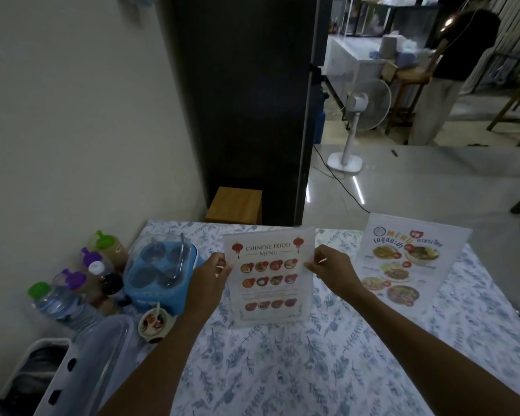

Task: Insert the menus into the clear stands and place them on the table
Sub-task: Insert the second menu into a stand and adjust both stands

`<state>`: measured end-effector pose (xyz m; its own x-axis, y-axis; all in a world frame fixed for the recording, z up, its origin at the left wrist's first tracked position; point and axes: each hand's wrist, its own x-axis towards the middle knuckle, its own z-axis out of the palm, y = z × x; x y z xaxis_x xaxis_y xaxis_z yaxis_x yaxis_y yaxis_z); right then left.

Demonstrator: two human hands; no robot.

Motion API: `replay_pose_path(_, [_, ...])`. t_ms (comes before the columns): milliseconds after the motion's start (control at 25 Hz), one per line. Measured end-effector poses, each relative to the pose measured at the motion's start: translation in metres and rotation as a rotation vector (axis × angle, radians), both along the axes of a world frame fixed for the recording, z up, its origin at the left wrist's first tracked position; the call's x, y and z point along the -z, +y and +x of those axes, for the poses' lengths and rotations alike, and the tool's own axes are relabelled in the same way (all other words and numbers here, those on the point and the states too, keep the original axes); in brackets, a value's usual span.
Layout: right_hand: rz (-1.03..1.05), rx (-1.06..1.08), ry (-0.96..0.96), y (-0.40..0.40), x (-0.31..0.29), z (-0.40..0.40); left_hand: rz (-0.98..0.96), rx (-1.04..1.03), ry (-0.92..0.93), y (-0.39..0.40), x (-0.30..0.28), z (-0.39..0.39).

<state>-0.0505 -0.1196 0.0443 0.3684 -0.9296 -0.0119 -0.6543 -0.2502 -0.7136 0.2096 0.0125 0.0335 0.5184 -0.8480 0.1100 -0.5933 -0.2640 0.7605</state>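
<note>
So both hands are gripping the Chinese food menu stand (269,276) by its side edges: the left hand (209,276) is pinching the left edge, the right hand (332,273) is pinching the right edge, fingers (311,267) closed down onto the clear plastic on both sides. The sheet is already sitting inside the stand, looking straight and fully down. The stand is upright, and its base looks like it's touching the bench (282,370), or just about; hard to be sure from this angle.

Going by that stand as the reference: just to its right, a second stand (409,262) with a colourful Thai menu in it is already standing on the bench by itself, nobody touching it. To its left, the blue condiment caddy (159,277) and a bunch of sauce bottles (102,265) are sitting close by, not touching it.

So I'm guessing this is nearly wrapped up. One is done, this one is loaded and basically just needing to be let go of. I'm not seeing any loose menus or empty stands anywhere.
</note>
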Motion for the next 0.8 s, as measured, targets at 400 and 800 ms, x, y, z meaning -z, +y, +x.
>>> replay_pose_path(400, [-0.122, 0.136, 0.152, 0.052, -0.02, -0.027, 0.102, -0.081, -0.12, 0.044, -0.017, -0.048])
replay_pose_path(800, [-0.118, 0.288, 0.163, 0.096, -0.047, -0.132, -0.03, 0.126, -0.196, 0.04, -0.048, -0.137])
